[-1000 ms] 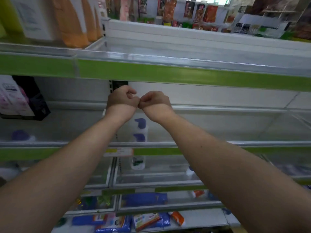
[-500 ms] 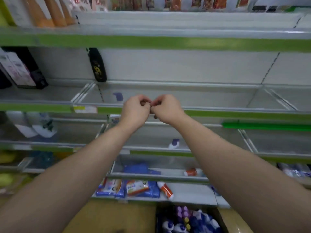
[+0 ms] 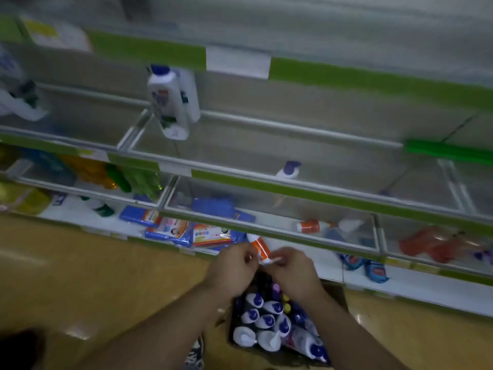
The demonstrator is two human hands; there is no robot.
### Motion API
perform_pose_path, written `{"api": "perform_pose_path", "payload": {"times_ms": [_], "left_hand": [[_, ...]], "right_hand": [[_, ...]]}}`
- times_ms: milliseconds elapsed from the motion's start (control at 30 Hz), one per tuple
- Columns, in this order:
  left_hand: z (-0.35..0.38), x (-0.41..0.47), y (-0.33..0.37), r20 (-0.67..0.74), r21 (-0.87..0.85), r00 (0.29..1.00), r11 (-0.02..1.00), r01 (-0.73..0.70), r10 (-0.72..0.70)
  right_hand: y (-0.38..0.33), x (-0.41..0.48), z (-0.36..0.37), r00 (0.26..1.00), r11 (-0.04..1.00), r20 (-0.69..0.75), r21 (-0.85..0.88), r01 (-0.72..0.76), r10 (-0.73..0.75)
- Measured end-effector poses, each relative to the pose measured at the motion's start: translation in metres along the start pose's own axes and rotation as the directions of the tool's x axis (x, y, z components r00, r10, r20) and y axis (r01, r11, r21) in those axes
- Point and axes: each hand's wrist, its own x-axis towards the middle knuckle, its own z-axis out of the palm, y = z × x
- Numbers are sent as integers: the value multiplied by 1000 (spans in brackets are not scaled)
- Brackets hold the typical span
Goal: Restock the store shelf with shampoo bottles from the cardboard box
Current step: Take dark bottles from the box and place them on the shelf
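Over the far edge of the box [image 3: 334, 292], my left hand [image 3: 232, 268] and right hand [image 3: 293, 273] meet thumb to thumb. Both are clenched into fists, fingers curled under. The box stands on the floor [image 3: 80, 276], close against the foot of the shelf [image 3: 320, 198], its near edge under my forearms. It is packed with bottles [image 3: 266, 321], white-bodied with dark blue caps and crowded together; a few yellow and pink caps show toward the far edge. On the upper tier, an upright bottle [image 3: 168, 102], white with a blue cap, stands just right of a divider and well back from the front rail, with a second one close behind it. Both are blurred. A purple-capped bottle [image 3: 289, 169] shows just behind the front rail of the tier below. At the front edge of the bottom tier, an orange-and-white tube [image 3: 260, 247] lies just beyond my fists, and blue packs [image 3: 170, 231] lie to its left.
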Motion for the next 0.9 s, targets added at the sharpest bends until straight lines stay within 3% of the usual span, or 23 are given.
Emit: {"api": "perform_pose_path", "payload": {"times_ms": [133, 533, 733, 900], "left_hand": [[45, 16, -65, 86, 26, 993, 996, 84, -86], [211, 122, -234, 226, 190, 962, 976, 110, -153], [294, 164, -300, 261, 168, 953, 979, 112, -154], [339, 201, -327, 218, 157, 953, 972, 177, -209]], "right_hand": [[73, 30, 46, 994, 994, 49, -56, -94, 96], [264, 179, 182, 964, 952, -7, -156, -262, 264], [344, 227, 237, 972, 930, -19, -288, -229, 233], [365, 267, 267, 994, 903, -90, -421, -91, 58]]}}
